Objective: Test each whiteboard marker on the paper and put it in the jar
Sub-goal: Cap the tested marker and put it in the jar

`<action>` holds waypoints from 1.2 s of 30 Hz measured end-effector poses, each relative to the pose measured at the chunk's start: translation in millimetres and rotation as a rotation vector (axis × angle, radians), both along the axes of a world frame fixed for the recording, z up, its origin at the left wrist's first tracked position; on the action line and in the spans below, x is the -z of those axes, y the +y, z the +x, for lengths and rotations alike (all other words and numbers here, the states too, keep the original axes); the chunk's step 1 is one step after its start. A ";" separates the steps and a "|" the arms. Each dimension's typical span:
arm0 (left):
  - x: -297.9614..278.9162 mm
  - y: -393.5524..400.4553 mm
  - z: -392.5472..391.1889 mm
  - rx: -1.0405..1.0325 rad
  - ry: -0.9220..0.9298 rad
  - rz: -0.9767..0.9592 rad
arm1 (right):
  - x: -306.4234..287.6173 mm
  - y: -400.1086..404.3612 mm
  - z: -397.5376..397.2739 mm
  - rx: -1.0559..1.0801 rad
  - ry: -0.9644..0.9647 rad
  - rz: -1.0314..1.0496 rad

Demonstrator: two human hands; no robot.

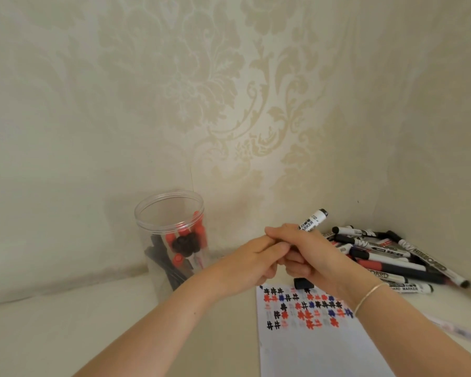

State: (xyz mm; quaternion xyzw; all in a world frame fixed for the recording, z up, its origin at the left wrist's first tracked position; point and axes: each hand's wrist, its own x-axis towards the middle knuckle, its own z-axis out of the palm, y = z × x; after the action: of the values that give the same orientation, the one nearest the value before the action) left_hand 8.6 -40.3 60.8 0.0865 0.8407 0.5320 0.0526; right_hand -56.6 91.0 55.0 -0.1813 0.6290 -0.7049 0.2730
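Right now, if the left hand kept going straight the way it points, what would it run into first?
The left hand points right and already touches the right hand holding a marker. Past that lies the marker pile, though depth is unclear.

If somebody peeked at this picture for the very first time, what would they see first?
Probably the two hands meeting in the middle: the right hand holds a whiteboard marker whose end pokes up, and the left hand touches it. Next, the paper below them, covered in red, blue and black hash marks. Then the clear jar of markers on the left and the marker pile on the right.
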 end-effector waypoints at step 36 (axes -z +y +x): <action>66.7 66.1 -22.8 0.103 0.210 -0.780 | 77.6 91.3 7.7 0.779 0.289 0.399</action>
State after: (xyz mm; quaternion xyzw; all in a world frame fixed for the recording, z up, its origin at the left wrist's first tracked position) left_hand -14.3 25.8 -5.8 0.1558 0.9748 0.1581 0.0218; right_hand -48.9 182.3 -22.6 0.0281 0.8053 -0.5876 -0.0733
